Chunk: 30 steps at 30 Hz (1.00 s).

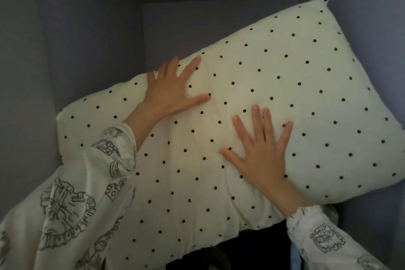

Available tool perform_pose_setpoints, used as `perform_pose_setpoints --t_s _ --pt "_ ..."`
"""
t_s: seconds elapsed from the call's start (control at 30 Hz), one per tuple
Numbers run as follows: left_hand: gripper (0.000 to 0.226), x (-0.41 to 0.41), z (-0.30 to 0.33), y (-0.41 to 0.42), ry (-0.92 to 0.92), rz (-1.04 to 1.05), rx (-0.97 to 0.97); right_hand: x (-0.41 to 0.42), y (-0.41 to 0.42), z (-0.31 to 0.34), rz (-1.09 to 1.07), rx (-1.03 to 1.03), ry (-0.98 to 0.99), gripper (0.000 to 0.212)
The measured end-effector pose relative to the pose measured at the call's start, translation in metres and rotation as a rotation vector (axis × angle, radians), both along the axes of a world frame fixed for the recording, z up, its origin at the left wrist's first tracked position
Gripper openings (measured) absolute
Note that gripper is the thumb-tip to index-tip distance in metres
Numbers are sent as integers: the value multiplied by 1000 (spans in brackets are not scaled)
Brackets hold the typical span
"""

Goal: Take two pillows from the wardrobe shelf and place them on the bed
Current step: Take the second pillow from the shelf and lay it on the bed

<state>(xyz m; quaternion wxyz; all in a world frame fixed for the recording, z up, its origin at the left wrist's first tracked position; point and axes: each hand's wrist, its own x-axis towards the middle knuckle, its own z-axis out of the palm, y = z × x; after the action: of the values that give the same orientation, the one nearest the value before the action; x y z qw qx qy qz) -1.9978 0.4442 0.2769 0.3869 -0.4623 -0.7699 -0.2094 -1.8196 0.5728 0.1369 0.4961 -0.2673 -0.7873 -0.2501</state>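
Dotted pillow, left hand, right hand pressing flat

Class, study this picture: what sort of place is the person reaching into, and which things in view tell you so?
Probably the inside of a wardrobe or cupboard compartment: plain dim walls close in on three sides, a polka-dot pillow fills the space, and both hands, left hand and right hand, press flat on it.

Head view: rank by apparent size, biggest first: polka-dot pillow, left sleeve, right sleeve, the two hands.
1. Polka-dot pillow, fills most of the frame.
2. Left sleeve, though it is nearest the camera, so it looks inflated.
3. Right sleeve, partly cut off by the frame edge.
4. Left hand and right hand: look alike, not ranked.
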Motion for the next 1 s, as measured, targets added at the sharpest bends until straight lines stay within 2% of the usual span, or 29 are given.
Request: perform_pose_setpoints --t_s 0.33,0.57,0.67,0.77,0.9,1.0 --pt "96 -12 -49 -17 -121 136 -3 7 8 12 63 57 -138 83" --pt "91 -2 -114 -36 -432 140 183 12 16 35 126 146 -435 88" --pt "89 6 -139 -38 -534 156 284 13 13 46 88 211 -512 90" --pt "87 14 -154 -35 -637 168 356 20 6 42 75 159 -388 91" --pt "87 16 -163 -28 -712 168 441 41 5 9 66 58 -98 76" --pt "88 15 -162 -24 -719 169 457 60 8 -16 51 55 9 62"
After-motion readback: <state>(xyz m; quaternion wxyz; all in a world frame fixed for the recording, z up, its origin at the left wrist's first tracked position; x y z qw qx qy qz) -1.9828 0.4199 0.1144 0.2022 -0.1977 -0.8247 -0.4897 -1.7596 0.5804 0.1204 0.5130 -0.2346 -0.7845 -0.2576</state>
